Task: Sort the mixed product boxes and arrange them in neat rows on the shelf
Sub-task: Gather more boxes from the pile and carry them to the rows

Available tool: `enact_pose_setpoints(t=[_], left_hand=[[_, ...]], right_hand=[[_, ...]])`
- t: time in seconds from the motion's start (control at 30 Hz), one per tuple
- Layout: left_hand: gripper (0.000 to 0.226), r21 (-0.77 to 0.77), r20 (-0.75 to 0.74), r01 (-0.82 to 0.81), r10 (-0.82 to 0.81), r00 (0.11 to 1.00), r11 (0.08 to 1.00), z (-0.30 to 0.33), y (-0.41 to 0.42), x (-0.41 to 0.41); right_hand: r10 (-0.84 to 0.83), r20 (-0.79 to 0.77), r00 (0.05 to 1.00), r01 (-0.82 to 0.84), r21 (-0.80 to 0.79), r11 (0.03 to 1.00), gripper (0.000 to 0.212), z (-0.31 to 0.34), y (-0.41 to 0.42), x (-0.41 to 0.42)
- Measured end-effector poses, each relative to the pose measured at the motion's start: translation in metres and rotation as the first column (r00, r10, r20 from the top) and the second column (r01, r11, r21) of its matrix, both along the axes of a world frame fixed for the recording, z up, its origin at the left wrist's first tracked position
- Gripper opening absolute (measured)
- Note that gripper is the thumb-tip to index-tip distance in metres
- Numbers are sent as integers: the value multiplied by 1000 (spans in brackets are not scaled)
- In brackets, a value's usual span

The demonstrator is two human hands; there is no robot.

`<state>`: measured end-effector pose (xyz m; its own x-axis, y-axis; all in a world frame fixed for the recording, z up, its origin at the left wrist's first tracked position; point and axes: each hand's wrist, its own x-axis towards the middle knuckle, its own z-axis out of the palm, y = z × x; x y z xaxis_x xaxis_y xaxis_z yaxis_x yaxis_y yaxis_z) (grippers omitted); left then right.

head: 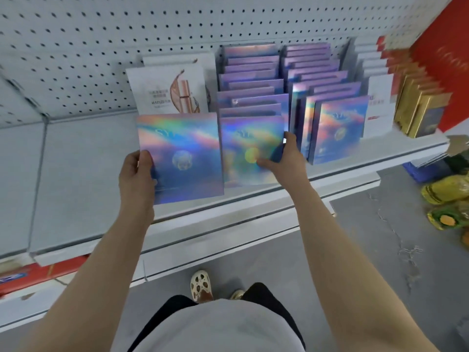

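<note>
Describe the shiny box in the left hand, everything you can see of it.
The box in the left hand is flat and square, with a glossy rainbow-sheen front, mostly blue and purple with pink streaks. Faint pale letters sit near its top and a round pale jellyfish-like picture at its middle. It looks like foil-coated card, closed and undamaged. It is held upright, front toward the camera, over the front of the shelf. The hand grips its left edge, thumb on the front. Its right edge meets or overlaps the matching box in the right hand.

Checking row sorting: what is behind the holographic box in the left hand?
Behind the holographic box that the left hand grips stand two white boxes printed with a lipstick, one behind the other. Their lower parts are covered, so anything lower stays unseen.
</note>
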<state>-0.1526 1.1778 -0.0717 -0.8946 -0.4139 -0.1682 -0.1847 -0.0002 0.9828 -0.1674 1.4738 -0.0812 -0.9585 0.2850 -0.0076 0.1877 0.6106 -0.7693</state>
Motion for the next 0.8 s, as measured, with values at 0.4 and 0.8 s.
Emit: enact_pose_setpoints(t=[0.4,0.8], left_hand=[[19,43,-4,48,-48,999,998,-6,14,-5],[14,-56,-132,175,-181,975,983,-5,108,11]], right_hand=[[-50,-108,993,78,265,961,103,-1,-7,-25],[477,-41,878,-479,-94,873,50,62,27,-25]])
